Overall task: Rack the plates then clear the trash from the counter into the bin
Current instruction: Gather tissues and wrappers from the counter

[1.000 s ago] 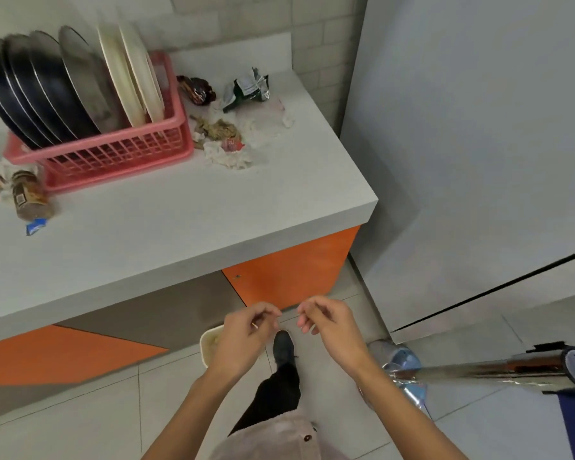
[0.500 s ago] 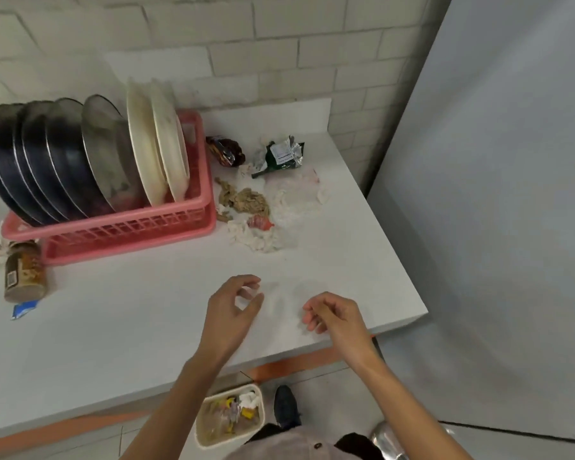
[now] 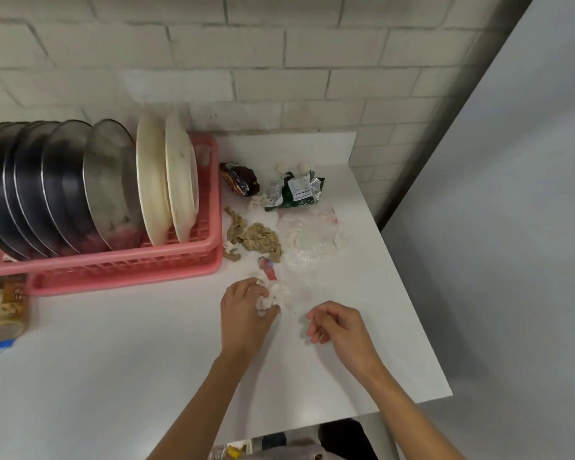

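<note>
- A crumpled white tissue (image 3: 274, 293) is gripped by the left hand (image 3: 244, 310), with fingers and thumb curled round it low over the bench (image 3: 113, 376). The forearm is stretched forward and the back of the hand is turned up.
- The right hand (image 3: 337, 323) is held just right of the left one and apart from it. Its fingers are loosely curled and nothing is grasped. Whether it touches the bench cannot be told.
- Just beyond the left hand a small red wrapper (image 3: 268, 268) is laid, its long axis running away from the hand.
- Further beyond, brown scraps (image 3: 261, 240) and clear plastic (image 3: 309, 240) are spread side by side.
- Farthest from the hands, near the wall, a brown wrapper (image 3: 239, 179) and a green packet (image 3: 296, 190) are laid.
- Left of and beyond the left hand, the plates (image 3: 153, 180) are stood on edge in a pink rack (image 3: 130, 270), in a row running left to right.
- Far left of the left hand, a jar (image 3: 4, 307) is set by the rack's corner.
</note>
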Action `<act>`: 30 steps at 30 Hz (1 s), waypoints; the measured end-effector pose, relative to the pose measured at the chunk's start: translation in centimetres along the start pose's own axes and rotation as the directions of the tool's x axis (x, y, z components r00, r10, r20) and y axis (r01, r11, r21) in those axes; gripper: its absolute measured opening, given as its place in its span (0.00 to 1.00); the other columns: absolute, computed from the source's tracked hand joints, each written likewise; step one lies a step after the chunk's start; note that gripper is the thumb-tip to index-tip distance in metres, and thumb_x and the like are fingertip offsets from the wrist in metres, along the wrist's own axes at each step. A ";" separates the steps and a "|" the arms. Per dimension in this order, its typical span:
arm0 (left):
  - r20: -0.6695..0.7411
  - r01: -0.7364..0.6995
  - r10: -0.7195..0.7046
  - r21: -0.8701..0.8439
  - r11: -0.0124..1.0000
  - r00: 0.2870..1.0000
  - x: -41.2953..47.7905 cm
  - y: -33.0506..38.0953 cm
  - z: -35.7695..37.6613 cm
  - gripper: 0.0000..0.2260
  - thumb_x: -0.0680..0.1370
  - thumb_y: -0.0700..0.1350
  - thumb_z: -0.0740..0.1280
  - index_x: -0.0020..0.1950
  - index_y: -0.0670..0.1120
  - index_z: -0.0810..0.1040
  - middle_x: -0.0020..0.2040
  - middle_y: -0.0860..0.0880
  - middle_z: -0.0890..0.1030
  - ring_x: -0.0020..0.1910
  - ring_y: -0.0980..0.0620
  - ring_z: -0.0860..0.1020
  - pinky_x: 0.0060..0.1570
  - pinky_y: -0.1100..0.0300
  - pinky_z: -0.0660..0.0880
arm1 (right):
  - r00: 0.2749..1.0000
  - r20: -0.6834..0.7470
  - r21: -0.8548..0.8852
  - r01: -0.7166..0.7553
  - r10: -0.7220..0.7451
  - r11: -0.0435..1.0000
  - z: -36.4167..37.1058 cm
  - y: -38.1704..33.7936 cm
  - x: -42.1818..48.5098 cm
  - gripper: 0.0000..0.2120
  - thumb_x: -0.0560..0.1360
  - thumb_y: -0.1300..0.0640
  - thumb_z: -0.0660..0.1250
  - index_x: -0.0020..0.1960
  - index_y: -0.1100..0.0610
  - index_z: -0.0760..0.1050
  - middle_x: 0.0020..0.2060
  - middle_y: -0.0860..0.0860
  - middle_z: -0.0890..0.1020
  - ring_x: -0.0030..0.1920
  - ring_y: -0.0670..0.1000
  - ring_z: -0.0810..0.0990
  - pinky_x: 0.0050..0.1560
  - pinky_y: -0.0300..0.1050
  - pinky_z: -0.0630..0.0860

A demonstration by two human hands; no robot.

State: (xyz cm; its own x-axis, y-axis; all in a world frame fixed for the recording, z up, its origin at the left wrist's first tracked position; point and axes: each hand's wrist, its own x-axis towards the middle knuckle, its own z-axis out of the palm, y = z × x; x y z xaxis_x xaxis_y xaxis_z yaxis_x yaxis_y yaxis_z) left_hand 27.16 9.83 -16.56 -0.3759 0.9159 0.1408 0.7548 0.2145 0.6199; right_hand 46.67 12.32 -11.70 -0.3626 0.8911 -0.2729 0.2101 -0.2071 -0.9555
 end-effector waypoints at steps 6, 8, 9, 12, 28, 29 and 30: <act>-0.008 0.118 -0.132 -0.411 0.904 0.991 -1.7 -1.5 -1.0 0.13 0.65 0.39 0.64 0.42 0.57 0.72 0.46 0.59 0.79 0.46 0.55 0.76 0.41 0.68 0.71 | 0.996 0.064 -0.096 0.073 -0.067 0.993 0.4 -3.0 5.4 0.10 0.78 0.68 0.61 0.44 0.60 0.80 0.35 0.54 0.83 0.33 0.50 0.79 0.36 0.39 0.73; -0.002 0.187 -0.218 -0.503 0.844 0.976 -1.1 -1.7 -1.5 0.10 0.66 0.39 0.62 0.42 0.53 0.73 0.42 0.55 0.80 0.39 0.54 0.77 0.37 0.61 0.72 | 0.988 0.092 -0.188 0.142 -0.126 0.972 0.9 -4.3 7.3 0.11 0.76 0.69 0.62 0.44 0.58 0.80 0.36 0.54 0.82 0.34 0.50 0.79 0.36 0.37 0.74; 0.000 0.207 -0.242 -0.518 0.830 0.970 -0.5 -1.8 -1.8 0.09 0.66 0.39 0.61 0.41 0.52 0.73 0.39 0.54 0.79 0.35 0.54 0.75 0.35 0.60 0.71 | 0.982 0.107 -0.253 0.177 -0.155 0.951 1.2 -4.9 8.2 0.10 0.75 0.68 0.64 0.44 0.57 0.80 0.37 0.53 0.82 0.34 0.49 0.78 0.37 0.37 0.75; -0.012 0.230 -0.277 -0.527 0.818 0.961 1.3 -2.4 -2.7 0.08 0.67 0.39 0.60 0.38 0.53 0.70 0.31 0.52 0.74 0.29 0.57 0.66 0.29 0.64 0.63 | 0.959 0.162 -0.479 0.284 -0.235 0.830 2.7 -5.9 10.8 0.05 0.74 0.63 0.68 0.46 0.55 0.80 0.41 0.49 0.80 0.35 0.43 0.76 0.39 0.36 0.73; -0.117 0.180 -0.309 -0.602 0.778 0.944 1.9 -3.5 -2.9 0.09 0.73 0.53 0.69 0.50 0.54 0.78 0.48 0.56 0.81 0.48 0.56 0.79 0.47 0.66 0.74 | 0.865 0.474 -0.822 0.501 -0.163 0.270 8.0 -4.3 17.8 0.24 0.73 0.56 0.69 0.68 0.54 0.71 0.63 0.55 0.67 0.63 0.57 0.67 0.59 0.50 0.73; -0.131 0.177 -0.286 -0.528 0.830 0.949 2.0 -3.6 -2.6 0.07 0.71 0.49 0.71 0.48 0.54 0.77 0.47 0.57 0.80 0.47 0.57 0.79 0.46 0.66 0.73 | 0.865 0.469 -0.819 0.501 -0.177 0.280 7.7 -4.2 17.9 0.21 0.72 0.59 0.69 0.65 0.55 0.74 0.60 0.54 0.69 0.61 0.56 0.68 0.55 0.49 0.74; -0.130 0.165 -0.253 -0.470 0.867 0.959 2.1 -3.7 -2.3 0.09 0.71 0.45 0.72 0.46 0.55 0.76 0.46 0.57 0.78 0.45 0.57 0.78 0.45 0.65 0.74 | 0.865 0.470 -0.813 0.502 -0.174 0.296 7.5 -4.0 18.0 0.19 0.72 0.61 0.70 0.63 0.55 0.76 0.58 0.54 0.70 0.58 0.54 0.69 0.51 0.48 0.75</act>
State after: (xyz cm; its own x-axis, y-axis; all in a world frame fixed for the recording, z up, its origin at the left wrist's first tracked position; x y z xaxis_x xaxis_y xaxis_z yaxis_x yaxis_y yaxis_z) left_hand 22.34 10.14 -16.74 -0.6212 0.7796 0.0788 0.3401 0.1777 0.9234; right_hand 32.47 26.19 -13.60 -0.7774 0.6170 -0.1226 0.6184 0.7140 -0.3283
